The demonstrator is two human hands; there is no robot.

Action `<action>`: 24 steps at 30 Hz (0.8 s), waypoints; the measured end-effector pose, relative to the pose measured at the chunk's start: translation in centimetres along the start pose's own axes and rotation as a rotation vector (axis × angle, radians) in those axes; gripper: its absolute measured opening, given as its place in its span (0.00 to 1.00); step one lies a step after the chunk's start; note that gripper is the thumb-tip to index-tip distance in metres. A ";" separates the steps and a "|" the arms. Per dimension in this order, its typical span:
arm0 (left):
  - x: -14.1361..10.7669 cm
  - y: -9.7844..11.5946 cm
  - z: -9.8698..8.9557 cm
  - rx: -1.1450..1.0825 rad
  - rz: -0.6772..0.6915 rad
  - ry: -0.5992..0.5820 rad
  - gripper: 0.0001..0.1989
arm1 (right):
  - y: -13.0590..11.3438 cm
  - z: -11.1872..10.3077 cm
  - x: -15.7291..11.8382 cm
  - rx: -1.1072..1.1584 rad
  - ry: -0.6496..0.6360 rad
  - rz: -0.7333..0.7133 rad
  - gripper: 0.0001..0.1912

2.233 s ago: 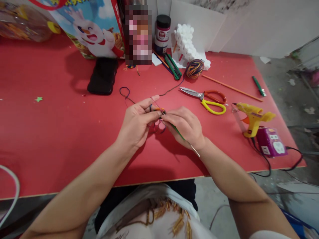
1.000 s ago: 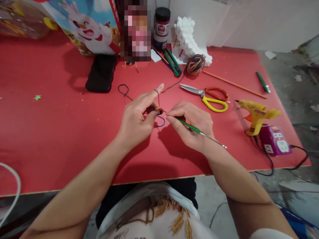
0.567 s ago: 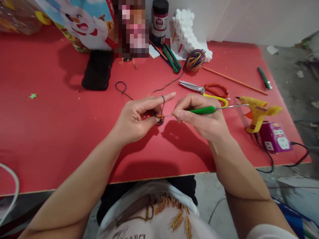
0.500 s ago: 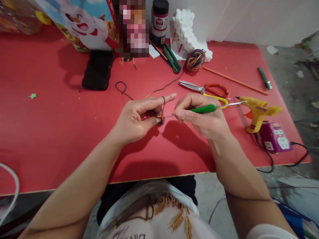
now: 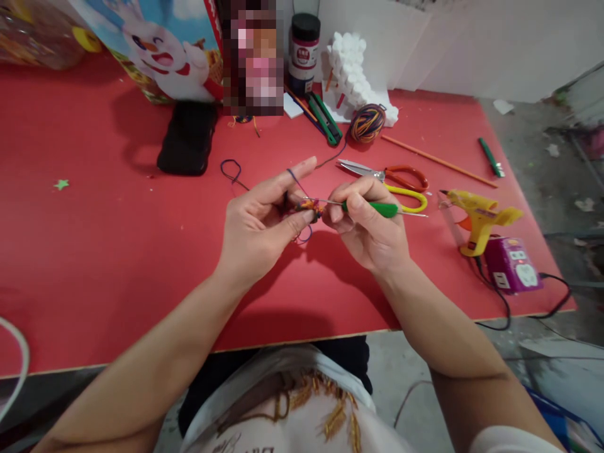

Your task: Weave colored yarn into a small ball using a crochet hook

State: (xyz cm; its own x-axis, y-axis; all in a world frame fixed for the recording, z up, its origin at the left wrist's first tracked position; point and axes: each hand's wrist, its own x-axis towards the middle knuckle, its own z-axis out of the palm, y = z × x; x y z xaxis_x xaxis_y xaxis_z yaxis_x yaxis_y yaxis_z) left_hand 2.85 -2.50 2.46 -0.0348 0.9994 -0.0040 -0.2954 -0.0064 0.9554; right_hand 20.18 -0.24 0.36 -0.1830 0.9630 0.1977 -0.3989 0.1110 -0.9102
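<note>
Two hands, near each other: left hand [image 5: 252,236] pinches the small yarn piece [image 5: 315,205] between thumb and fingers, index extended with yarn [image 5: 297,182] over it. Jar [image 5: 303,55] behind, label print too small to read. Hook [image 5: 384,209] lies nearly crosswise, tip at the piece, green handle in the curled fingers of the right hand [image 5: 382,242], piece just to that hand's left.

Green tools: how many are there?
3: the hook in the right hand, the cutter left of the yarn ball, a small tool near the right edge of the table.
</note>
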 end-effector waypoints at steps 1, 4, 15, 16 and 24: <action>-0.1 0.1 0.0 0.002 -0.006 0.006 0.28 | 0.1 0.1 0.0 0.009 0.005 0.018 0.19; -0.2 0.5 0.0 0.017 -0.013 -0.048 0.31 | 0.3 0.1 0.2 0.037 -0.001 0.080 0.19; 0.5 -0.1 -0.4 -0.031 -0.006 -0.085 0.22 | 0.9 -0.4 0.6 0.128 -0.024 0.145 0.19; 0.5 -0.1 -0.4 -0.045 -0.021 -0.094 0.24 | 0.9 -0.4 0.5 0.134 -0.025 0.146 0.19; 0.5 0.0 -0.4 -0.030 -0.022 -0.053 0.23 | 1.2 -0.3 0.5 0.116 -0.041 0.152 0.20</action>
State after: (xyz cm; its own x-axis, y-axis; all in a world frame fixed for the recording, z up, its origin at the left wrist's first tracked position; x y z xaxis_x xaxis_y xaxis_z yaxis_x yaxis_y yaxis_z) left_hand 2.47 -1.97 2.32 0.0221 0.9997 -0.0091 -0.3240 0.0158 0.9459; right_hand 19.82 0.45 -0.75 -0.2843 0.9556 0.0776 -0.4644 -0.0664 -0.8831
